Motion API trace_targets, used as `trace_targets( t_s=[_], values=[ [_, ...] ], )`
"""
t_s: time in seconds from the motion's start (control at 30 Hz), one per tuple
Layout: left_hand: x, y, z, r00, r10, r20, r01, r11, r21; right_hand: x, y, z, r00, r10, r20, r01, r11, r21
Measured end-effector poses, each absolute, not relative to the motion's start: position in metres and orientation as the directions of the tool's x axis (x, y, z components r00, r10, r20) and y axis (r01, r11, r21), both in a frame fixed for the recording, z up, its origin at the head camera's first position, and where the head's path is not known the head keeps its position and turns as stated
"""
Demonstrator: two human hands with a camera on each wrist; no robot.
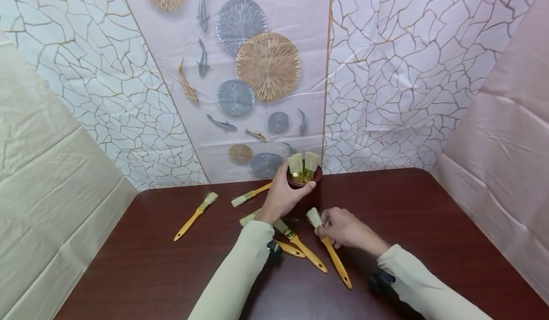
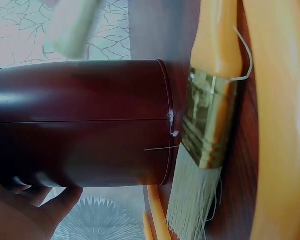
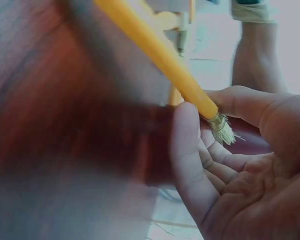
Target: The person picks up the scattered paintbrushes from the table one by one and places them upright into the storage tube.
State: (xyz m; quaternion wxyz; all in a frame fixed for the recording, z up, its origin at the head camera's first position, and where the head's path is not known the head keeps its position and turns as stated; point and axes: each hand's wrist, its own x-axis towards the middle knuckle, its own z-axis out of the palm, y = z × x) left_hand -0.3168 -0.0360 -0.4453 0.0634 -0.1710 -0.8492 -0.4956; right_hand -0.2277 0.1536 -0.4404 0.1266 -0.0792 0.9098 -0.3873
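My left hand (image 1: 280, 194) grips a dark red cylindrical brush holder (image 2: 85, 100) near its top, thumb across the near side. Several paintbrushes (image 1: 311, 164) stand in the holder with their pale bristles up. In front of it, my right hand (image 1: 345, 227) pinches another paintbrush (image 1: 336, 260) by the upper handle, close to the ferrule. That brush slants, bristles up toward the holder and yellow handle toward me. The right wrist view shows its handle (image 3: 160, 55) between thumb and fingers. Under my left forearm lie more paintbrushes (image 1: 309, 253), partly hidden by the sleeve.
On the dark wooden table (image 1: 386, 201), one paintbrush (image 1: 193, 220) lies alone at the left and another brush (image 1: 244, 197) lies behind my left wrist. A patterned cloth backdrop (image 1: 386, 96) rises right behind the table's far edge.
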Motion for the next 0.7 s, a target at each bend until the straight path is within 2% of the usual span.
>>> trace_targets(
  t_s=[0.2, 0.5, 0.7],
  values=[
    [-0.317, -0.036, -0.446, -0.928, 0.230, 0.294, 0.369, 0.448, 0.815, -0.219, 0.168, -0.416, -0.963, -0.259, -0.075, -0.119, 0.658, -0.744],
    [-0.319, -0.036, -0.445, -0.925, 0.233, 0.299, 0.375, 0.435, 0.819, -0.219, 0.186, -0.363, -0.969, -0.219, 0.115, -0.235, 0.670, -0.704],
    [-0.319, -0.036, -0.445, -0.929, 0.231, 0.289, 0.364, 0.437, 0.822, -0.222, 0.189, -0.333, -0.960, -0.222, 0.170, -0.277, 0.679, -0.680]
  ],
)
